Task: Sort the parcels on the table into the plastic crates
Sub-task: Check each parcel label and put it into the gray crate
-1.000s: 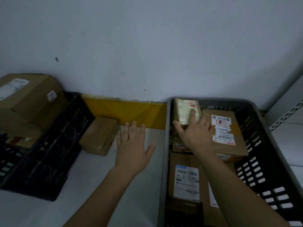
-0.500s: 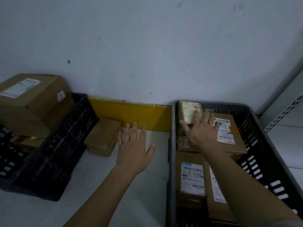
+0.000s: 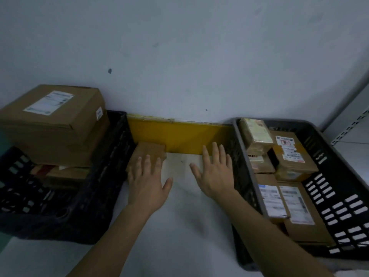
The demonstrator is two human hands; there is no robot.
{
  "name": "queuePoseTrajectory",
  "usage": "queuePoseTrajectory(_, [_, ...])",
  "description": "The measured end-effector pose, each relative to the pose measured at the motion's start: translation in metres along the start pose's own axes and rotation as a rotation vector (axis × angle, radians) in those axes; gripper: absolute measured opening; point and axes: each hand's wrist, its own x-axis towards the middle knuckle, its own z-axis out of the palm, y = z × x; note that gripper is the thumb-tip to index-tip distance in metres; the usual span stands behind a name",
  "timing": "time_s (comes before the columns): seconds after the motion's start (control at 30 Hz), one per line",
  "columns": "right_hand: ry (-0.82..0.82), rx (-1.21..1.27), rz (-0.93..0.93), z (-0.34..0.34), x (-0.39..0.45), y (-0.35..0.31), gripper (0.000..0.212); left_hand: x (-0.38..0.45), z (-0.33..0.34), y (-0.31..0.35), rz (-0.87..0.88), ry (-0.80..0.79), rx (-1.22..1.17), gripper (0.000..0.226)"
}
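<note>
One small brown parcel (image 3: 150,151) lies on the white table (image 3: 175,222) between two crates. My left hand (image 3: 148,180) has straight fingers reaching over the near edge of that parcel. My right hand (image 3: 216,172) hovers flat and empty above the table, beside the grey crate (image 3: 337,150) on the right. That crate holds several taped and labelled parcels, among them a small pale one (image 3: 256,133) at its back left. The black crate (image 3: 83,196) on the left carries a big cardboard box (image 3: 52,120) stacked on other parcels.
A yellow board (image 3: 183,136) stands against the white wall behind the table. A perforated metal shelf upright (image 3: 353,126) shows at the far right. The small parcel sits tight against the black crate's side.
My right hand let go of the small pale parcel in the grey crate and came out to the left over the table. My left hand slid left onto the small brown parcel.
</note>
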Motion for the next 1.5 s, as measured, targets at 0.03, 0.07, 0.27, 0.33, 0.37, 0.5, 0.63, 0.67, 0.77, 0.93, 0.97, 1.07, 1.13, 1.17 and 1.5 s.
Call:
queuePoseTrajectory(0.03, [-0.043, -0.007, 0.008, 0.013, -0.007, -0.012, 0.09, -0.003, 0.003, -0.013, -0.016, -0.017, -0.002, 0.09])
queuePoseTrajectory(0.07, [-0.084, -0.011, 0.015, 0.024, -0.013, -0.022, 0.09, -0.005, 0.007, -0.024, -0.029, -0.035, -0.006, 0.09])
queuePoseTrajectory(0.27, [-0.224, -0.027, 0.025, 0.066, -0.021, -0.06, 0.089, 0.009, 0.026, -0.057, -0.094, -0.136, -0.003, 0.088])
queuePoseTrajectory(0.33, [-0.251, -0.036, 0.029, 0.075, -0.013, -0.063, 0.089, 0.02, 0.034, -0.059, -0.104, -0.154, -0.002, 0.088])
queuePoseTrajectory(0.37, [-0.265, -0.038, 0.034, 0.081, -0.008, -0.063, 0.089, 0.026, 0.038, -0.06, -0.112, -0.164, -0.006, 0.089])
queuePoseTrajectory(0.5, [-0.321, -0.044, 0.041, 0.104, 0.013, -0.061, 0.091, 0.053, 0.054, -0.066, -0.143, -0.21, -0.02, 0.093])
queuePoseTrajectory(0.63, [-0.355, -0.01, 0.024, 0.123, 0.029, -0.059, 0.09, 0.081, 0.073, -0.075, -0.203, -0.261, -0.028, 0.106])
queuePoseTrajectory(0.67, [-0.369, 0.001, 0.025, 0.127, 0.03, -0.058, 0.09, 0.087, 0.078, -0.076, -0.213, -0.277, -0.024, 0.108])
queuePoseTrajectory(0.77, [-0.388, 0.023, 0.037, 0.136, 0.034, -0.055, 0.088, 0.103, 0.095, -0.077, -0.226, -0.33, -0.021, 0.111])
queuePoseTrajectory(0.93, [-0.386, 0.044, 0.092, 0.139, 0.041, -0.048, 0.088, 0.124, 0.111, -0.075, -0.329, -0.45, -0.025, 0.117])
queuePoseTrajectory(0.97, [-0.379, 0.05, 0.091, 0.14, 0.041, -0.047, 0.087, 0.127, 0.114, -0.075, -0.361, -0.467, -0.028, 0.119])
queuePoseTrajectory(1.07, [-0.371, 0.069, 0.078, 0.144, 0.036, -0.05, 0.087, 0.137, 0.121, -0.081, -0.416, -0.487, -0.022, 0.127])
queuePoseTrajectory(1.13, [-0.378, 0.082, 0.079, 0.15, 0.032, -0.053, 0.088, 0.141, 0.124, -0.084, -0.42, -0.483, -0.027, 0.129])
queuePoseTrajectory(1.17, [-0.372, 0.092, 0.083, 0.152, 0.031, -0.054, 0.088, 0.143, 0.126, -0.086, -0.414, -0.475, -0.027, 0.13])
queuePoseTrajectory(1.5, [-0.383, 0.264, 0.204, 0.151, 0.029, -0.065, 0.101, 0.126, 0.106, -0.091, -0.399, -0.41, -0.45, 0.117])
